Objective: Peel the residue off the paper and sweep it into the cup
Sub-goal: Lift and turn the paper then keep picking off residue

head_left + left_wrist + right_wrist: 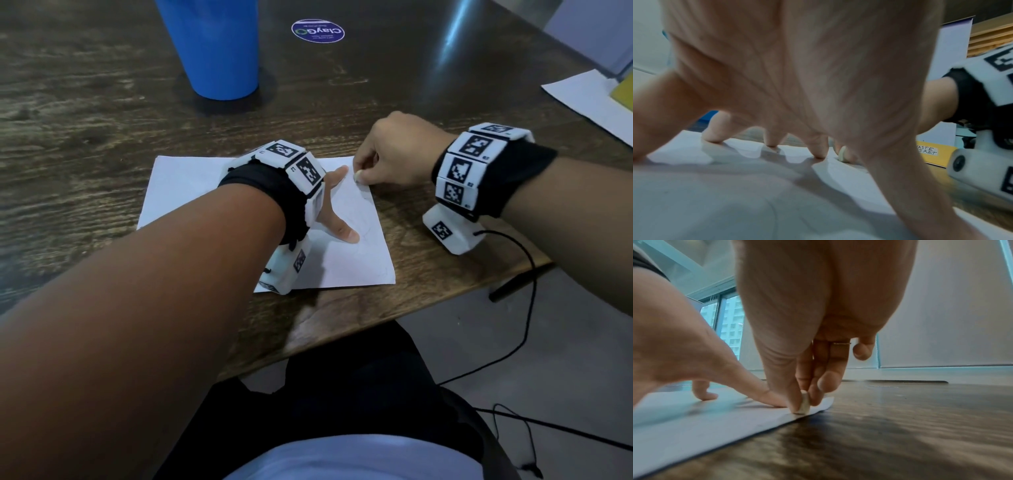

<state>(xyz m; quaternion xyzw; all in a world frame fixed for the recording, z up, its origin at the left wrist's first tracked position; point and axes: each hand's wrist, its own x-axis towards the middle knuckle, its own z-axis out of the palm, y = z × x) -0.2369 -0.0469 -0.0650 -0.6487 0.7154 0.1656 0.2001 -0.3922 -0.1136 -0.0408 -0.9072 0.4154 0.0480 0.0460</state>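
Rubbing: right hand [394,150] works a small pale eraser-like block [804,403] against the paper [185,185], close to its far right corner.
Right fingers: thumb and first fingers pinch the block, its lower end touching the sheet; the little finger curls clear.
Left hand [334,205]: fingers spread, tips pressed flat on the paper, index tip just beside the block; it pins the sheet to the tabletop [85,120].
Paper: lies flat near the tabletop's front edge, faint pencil lines on its right half.
Residue: no loose crumbs can be made out in any view; too small or not yet shed.
Cup [215,48]: blue, upright, well apart from the paper toward the far side of the tabletop.
Other: round purple sticker [318,31] beyond the cup; more white sheets at the far right.
Step in hand: judged to be the loosening stage, early in the task; sweeping not yet begun.
Next move calls for: firm hold from the left hand and short strokes so the corner does not crease; then bits gathered and the cup brought near the paper's edge.
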